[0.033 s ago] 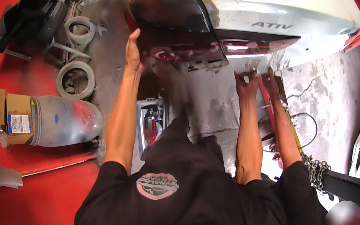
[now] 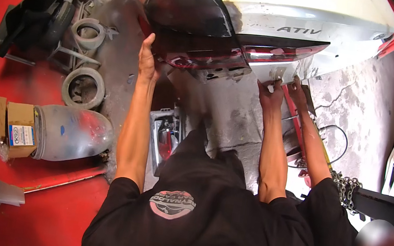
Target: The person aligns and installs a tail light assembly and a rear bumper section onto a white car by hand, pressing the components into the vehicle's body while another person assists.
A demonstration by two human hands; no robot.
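The rear of a white car (image 2: 296,15) fills the top, with a glossy dark corner panel (image 2: 189,6) on its left. Below that runs a red tail light (image 2: 206,61), and another red lamp (image 2: 269,55) lies on the white part. My left hand (image 2: 149,60) is raised against the left end of the tail light, one digit stretched upward; its other fingers are partly hidden. At the white part's lower edge, my right hand (image 2: 272,92) pinches the rim between thumb and fingers. Beside it, a co-worker's hand (image 2: 297,91) touches the same edge.
An open grey tool case (image 2: 154,142) lies on the floor between my arms. To the left are bare tyres (image 2: 84,87), a cloudy plastic drum (image 2: 71,135) and a cardboard box (image 2: 22,118). A chain (image 2: 347,192) hangs on a dark beam at right, near a red bar (image 2: 295,115).
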